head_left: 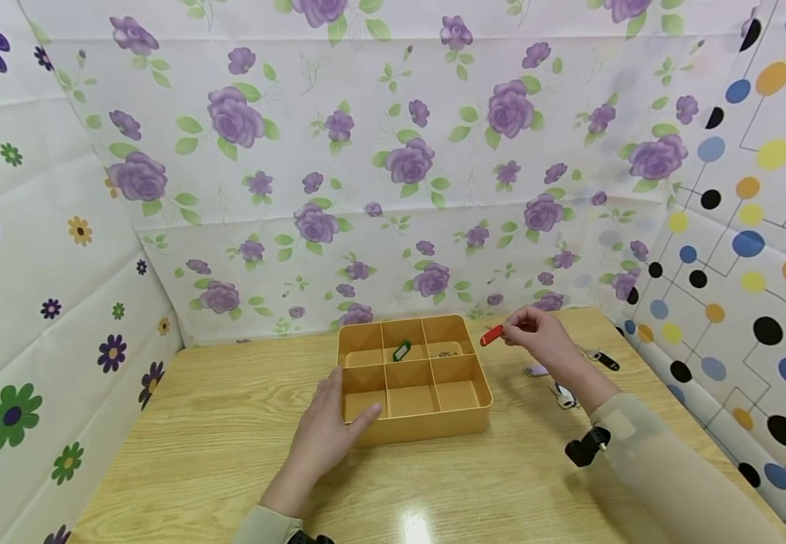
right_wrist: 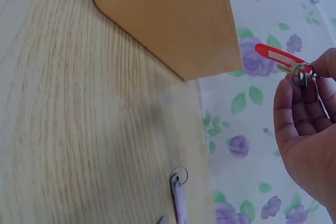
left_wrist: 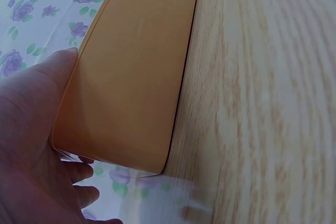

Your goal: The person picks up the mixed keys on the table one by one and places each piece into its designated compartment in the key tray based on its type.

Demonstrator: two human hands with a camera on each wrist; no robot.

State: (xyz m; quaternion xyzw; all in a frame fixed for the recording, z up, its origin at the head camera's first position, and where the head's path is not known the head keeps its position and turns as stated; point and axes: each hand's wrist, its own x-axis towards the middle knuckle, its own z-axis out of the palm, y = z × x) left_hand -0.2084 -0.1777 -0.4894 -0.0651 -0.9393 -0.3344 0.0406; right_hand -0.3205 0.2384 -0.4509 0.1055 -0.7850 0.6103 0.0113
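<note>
My right hand (head_left: 536, 332) pinches the ring of a red key tag (head_left: 491, 335), off the table just right of an orange-yellow divided box (head_left: 420, 429). In the right wrist view, a metal key (right_wrist: 286, 68) hangs on the same ring. My left hand (head_left: 328, 427) rests on the box's near left corner, thumb along the front rim and fingers by the left side. Inside the box, a green key tag (head_left: 402, 350) lies in the back middle compartment. Small metal pieces (head_left: 444, 354), perhaps keys, lie in the back right one.
Right of the box on the wooden table (head_left: 230, 438) lie a black key tag (head_left: 607, 361), a lilac tag (head_left: 536, 370) and a white-and-blue tag (head_left: 565, 396) with metal parts. Floral cloth (head_left: 366, 189) hangs behind the table, and a dotted cloth (head_left: 740, 287) borders its right side.
</note>
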